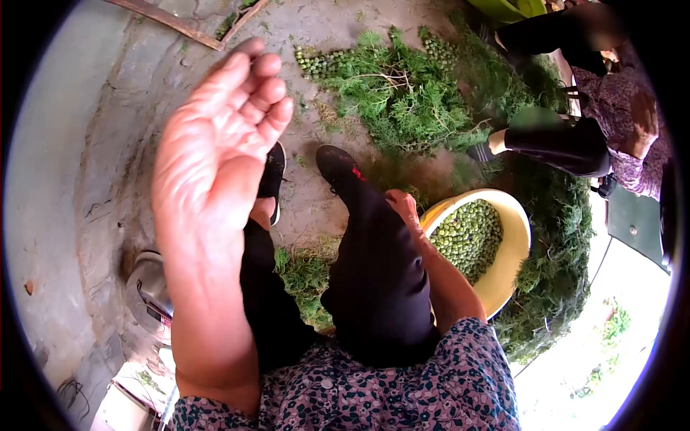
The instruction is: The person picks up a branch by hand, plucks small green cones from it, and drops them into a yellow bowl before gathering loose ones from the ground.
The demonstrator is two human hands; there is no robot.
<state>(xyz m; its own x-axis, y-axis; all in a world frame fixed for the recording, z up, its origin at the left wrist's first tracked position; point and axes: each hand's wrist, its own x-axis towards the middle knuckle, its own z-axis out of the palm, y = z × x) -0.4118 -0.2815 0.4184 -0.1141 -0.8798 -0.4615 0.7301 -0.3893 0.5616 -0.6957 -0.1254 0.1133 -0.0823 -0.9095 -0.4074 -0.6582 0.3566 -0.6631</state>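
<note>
My left hand point(223, 140) is raised close to the camera, palm toward me. Its fingers are slightly curved and it holds nothing. Down beside my right knee is my right hand point(402, 205), near the rim of a yellow bucket point(514, 248). The knee hides most of its fingers, so any grip is unclear. Small round green fruits point(467, 241) fill much of the bucket. In front of my shoes lies a pile of feathery green evergreen branches point(402, 100), with a cluster of similar green fruits point(320, 63) at its left edge.
Another person point(618, 122) sits at the right, legs stretched toward the branches. More greenery point(553, 266) lies behind the bucket. A metal pot point(149, 287) stands by my left side. A wooden frame point(180, 23) and a light green container point(507, 7) are at the far edge.
</note>
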